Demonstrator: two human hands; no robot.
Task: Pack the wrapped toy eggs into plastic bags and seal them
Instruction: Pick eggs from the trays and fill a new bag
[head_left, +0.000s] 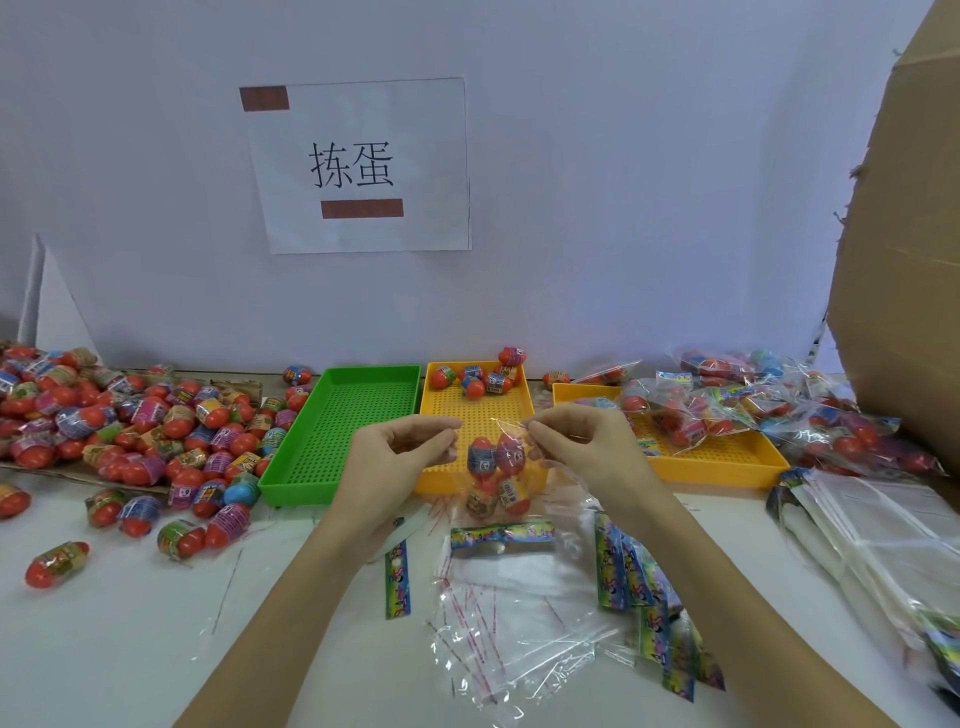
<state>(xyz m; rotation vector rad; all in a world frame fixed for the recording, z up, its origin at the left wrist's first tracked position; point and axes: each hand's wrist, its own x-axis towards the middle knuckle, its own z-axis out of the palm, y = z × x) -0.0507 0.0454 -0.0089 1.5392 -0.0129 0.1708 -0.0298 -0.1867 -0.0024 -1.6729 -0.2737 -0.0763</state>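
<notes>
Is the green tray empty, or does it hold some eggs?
Empty. The green tray shows only its bare perforated floor; the wrapped eggs lie outside it, on the table to its left and in the yellow tray beside it.

The cardboard box (904, 208) and stacked bags (883, 551) run off the right edge; egg labels seem too small to read.

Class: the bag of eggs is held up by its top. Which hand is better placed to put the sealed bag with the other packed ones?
Probably the right hand. It pinches the bag, and the packed bags fill the orange tray on its side. The left hand is beside the green tray.
</notes>
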